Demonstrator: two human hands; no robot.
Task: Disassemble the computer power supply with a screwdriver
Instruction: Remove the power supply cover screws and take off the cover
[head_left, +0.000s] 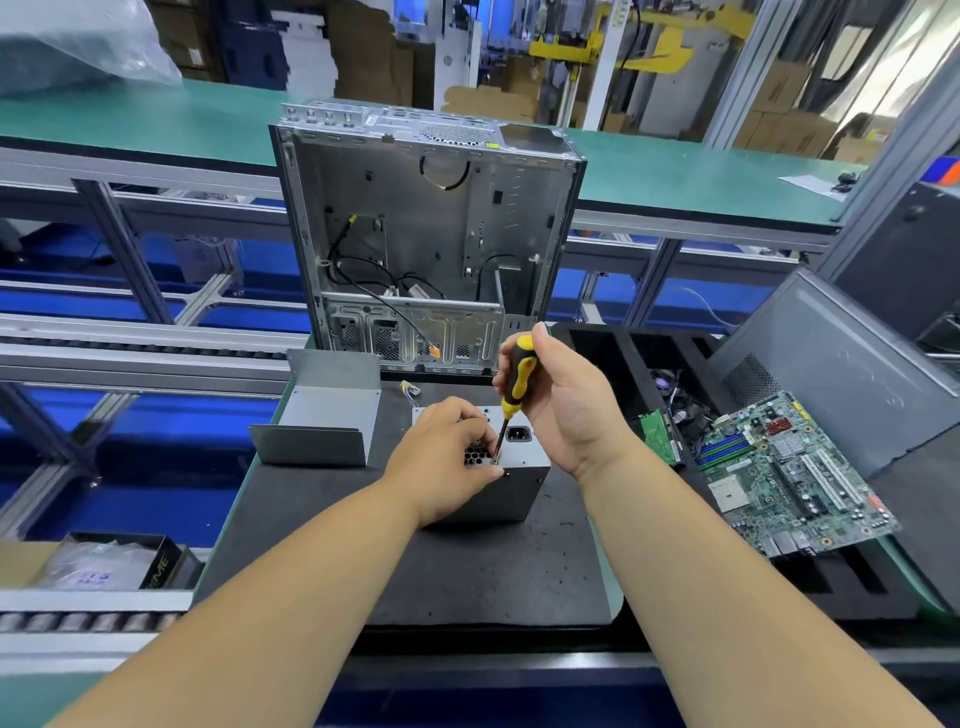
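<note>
Yellow-black screwdriver (514, 382), grey power supply (519, 488)

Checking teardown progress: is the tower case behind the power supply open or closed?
Open. The tower case stands upright with its side panel off, so bare interior metal and loose black cables show; no motherboard is inside.

A dark mat (467, 571) covered the green bench top (228, 530), and on it, about the middle, stood the grey power supply (519, 483). Towards the mat's far left corner lay a bent grey metal cover (322, 415), and at its far edge an emptied computer case (426, 234) stood upright. Off the mat's right edge sat a black compartmented tray (613, 353), with a green motherboard (789, 478) lying tilted across it.
</note>
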